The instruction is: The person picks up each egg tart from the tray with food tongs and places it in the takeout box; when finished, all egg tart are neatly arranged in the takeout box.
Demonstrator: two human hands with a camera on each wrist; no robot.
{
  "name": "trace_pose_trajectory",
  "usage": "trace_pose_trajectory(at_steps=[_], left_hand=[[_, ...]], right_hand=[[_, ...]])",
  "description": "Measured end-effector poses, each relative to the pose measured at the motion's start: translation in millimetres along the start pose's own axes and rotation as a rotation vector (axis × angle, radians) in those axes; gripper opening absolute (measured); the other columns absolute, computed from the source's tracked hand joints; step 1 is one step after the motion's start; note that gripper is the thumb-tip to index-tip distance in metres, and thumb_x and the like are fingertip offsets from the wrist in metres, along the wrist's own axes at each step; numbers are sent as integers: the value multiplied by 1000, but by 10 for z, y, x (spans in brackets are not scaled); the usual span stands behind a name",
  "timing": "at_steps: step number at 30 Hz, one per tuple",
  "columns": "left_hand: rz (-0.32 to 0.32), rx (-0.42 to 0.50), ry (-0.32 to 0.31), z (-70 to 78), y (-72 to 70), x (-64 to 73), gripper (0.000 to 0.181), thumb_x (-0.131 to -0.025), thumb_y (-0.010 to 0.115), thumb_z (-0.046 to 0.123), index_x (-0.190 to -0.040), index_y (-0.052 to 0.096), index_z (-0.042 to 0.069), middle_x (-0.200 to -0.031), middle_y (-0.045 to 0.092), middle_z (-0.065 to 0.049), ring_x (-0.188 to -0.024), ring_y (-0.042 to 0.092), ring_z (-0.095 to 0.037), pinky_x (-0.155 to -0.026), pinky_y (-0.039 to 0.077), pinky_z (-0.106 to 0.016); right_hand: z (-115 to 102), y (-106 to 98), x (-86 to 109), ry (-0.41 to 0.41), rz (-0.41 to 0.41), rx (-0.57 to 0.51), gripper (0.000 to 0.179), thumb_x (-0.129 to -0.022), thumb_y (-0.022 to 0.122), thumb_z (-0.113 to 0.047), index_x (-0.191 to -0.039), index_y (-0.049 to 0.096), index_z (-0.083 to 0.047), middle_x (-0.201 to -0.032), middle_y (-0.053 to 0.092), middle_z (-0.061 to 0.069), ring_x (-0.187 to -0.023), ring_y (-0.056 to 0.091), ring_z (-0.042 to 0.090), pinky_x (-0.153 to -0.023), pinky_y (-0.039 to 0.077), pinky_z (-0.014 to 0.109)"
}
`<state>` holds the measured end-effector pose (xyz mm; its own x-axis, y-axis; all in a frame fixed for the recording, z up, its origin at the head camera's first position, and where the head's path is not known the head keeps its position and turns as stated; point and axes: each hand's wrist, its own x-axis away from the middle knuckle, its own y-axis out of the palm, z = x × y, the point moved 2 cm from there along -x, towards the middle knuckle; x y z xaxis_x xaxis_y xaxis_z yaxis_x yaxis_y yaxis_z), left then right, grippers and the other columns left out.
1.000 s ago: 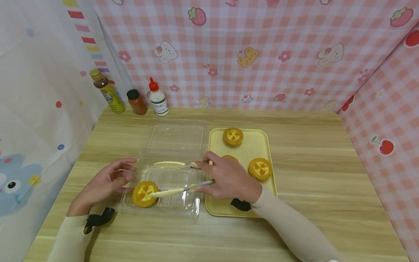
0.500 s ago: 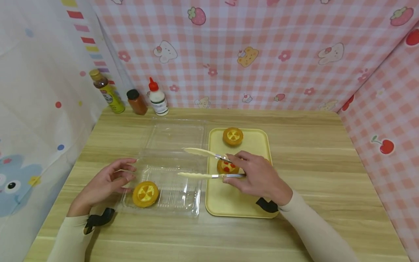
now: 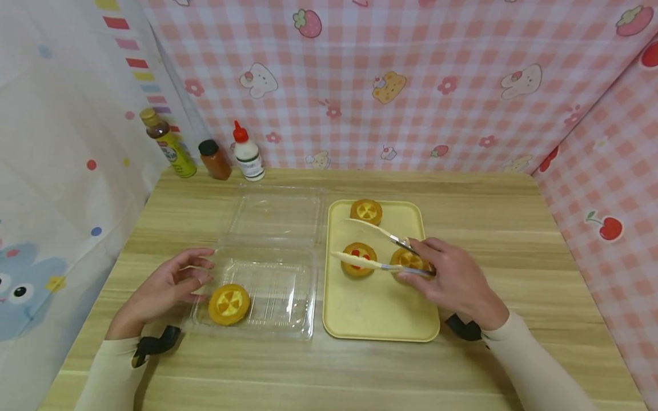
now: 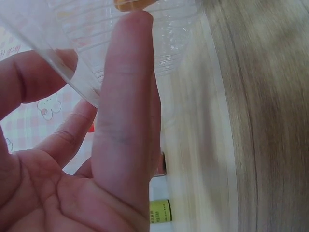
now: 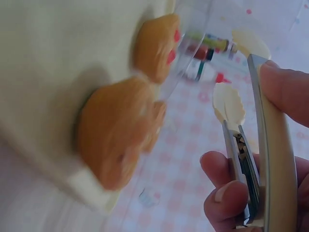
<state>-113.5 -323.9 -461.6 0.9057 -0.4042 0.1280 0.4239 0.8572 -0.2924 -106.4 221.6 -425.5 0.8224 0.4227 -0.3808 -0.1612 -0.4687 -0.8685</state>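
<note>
My right hand (image 3: 457,277) grips a pair of tongs (image 5: 280,159) with cream tips. The tong arms are spread, with nothing between them, over the yellow tray (image 3: 380,319). On the tray are a tart with red spots (image 3: 352,273), partly behind one tong tip, a yellow-patterned tart (image 3: 367,210) at the far end and another tart (image 3: 408,260) partly behind the tongs and hand. My left hand (image 3: 172,282) stays at the left edge of the clear plastic container (image 3: 303,274), fingers relaxed and apart. One yellow-patterned tart (image 3: 228,304) sits in its front left corner.
The container's lid (image 3: 277,214) lies folded back behind it. At the back left stand a yellow-labelled bottle (image 3: 175,151), a black-capped jar (image 3: 216,162) and a white red-tipped bottle (image 3: 249,157). Patterned cloth (image 3: 437,125) hangs behind the wooden table (image 3: 478,211).
The right hand has drawn the tongs from the tart in the container rightward over the tray, uncovering the red-spotted tart. My left hand has not visibly moved.
</note>
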Motion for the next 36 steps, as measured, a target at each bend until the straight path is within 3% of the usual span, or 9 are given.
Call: trace_pose_trajectory(at_steps=[5, 9, 15, 21, 28, 36], left_hand=[[4, 5, -5, 13, 7, 0, 50, -108, 57, 6, -154, 39, -2, -130, 55, -9, -106, 68, -15, -76, 67, -40], [6, 3, -6, 15, 2, -2, 50, -109, 57, 6, -155, 39, -2, -130, 56, -9, -106, 68, -15, -75, 67, -40], [6, 4, -11, -2, -5, -6, 50, -109, 57, 7, -155, 38, -1, -130, 56, -11, -107, 69, -14, -76, 67, -41], [15, 4, -24, -13, -4, 0, 51, -109, 57, 9, -155, 39, -1, -130, 54, -13, -106, 69, -15, -76, 67, -40], [40, 20, -40, -23, 19, 5, 51, -109, 59, 10, -155, 40, 0, -130, 55, -12, -107, 68, -15, -77, 67, -40], [59, 35, -66, -22, 42, 16, 51, -109, 59, 12, -156, 40, 3, -130, 56, -10, -109, 68, -13, -78, 67, -40]], right_hand=[[178, -90, 186, 46, 34, 18, 63, -77, 94, -34, -129, 75, -3, -106, 75, 8, -63, 48, 4, -55, 43, 22], [288, -154, 348, 85, 39, 29, 66, -75, 95, -33, -129, 74, -1, -99, 72, 5, -62, 41, 1, -55, 38, 22], [397, -247, 566, 139, 38, 60, 68, -74, 96, -33, -130, 74, -1, -81, 58, -3, -63, 38, 1, -57, 36, 23], [497, -337, 756, 170, 49, 75, 73, -68, 98, -34, -128, 74, -1, -74, 49, -6, -62, 35, -1, -57, 31, 21], [554, -402, 943, 218, 18, 97, 76, -70, 98, -36, -131, 72, 1, -74, 47, -6, -60, 35, -2, -55, 30, 21], [573, -398, 1049, 218, 12, 111, 76, -68, 99, -36, -130, 73, -1, -77, 52, -6, -62, 36, -3, -56, 32, 22]])
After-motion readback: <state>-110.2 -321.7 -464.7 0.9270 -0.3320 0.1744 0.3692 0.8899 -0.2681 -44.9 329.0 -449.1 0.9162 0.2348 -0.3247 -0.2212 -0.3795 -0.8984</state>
